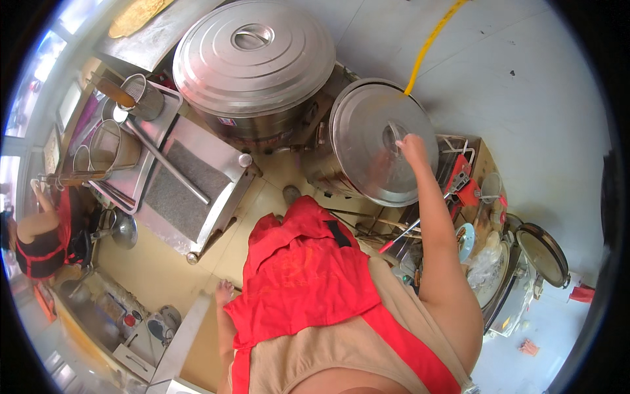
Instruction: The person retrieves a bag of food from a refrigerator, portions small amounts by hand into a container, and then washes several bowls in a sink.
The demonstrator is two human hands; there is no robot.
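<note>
My right hand (412, 147) reaches forward and grips the loop handle (394, 133) of a round metal lid (362, 128). That lid sits over a tall stainless steel pot (322, 165), and a dark rim shows around its upper edge. The far end of the yellow hose (428, 44) meets the lid's upper edge, where I cannot tell whether it goes inside. At my side, by the red apron (300, 266), hangs my left hand (225, 291), loosely spread and holding nothing. It is near a pale counter edge (189, 322).
A larger lidded steel pot (256, 74) stands to the left. The steel table (221, 216) bears a tray (140, 184), wire-mesh strainers (110, 143) and a metal rod (167, 162). Cluttered utensils and a red-handled tool (401, 236) lie right. Another person (42, 241) is at far left.
</note>
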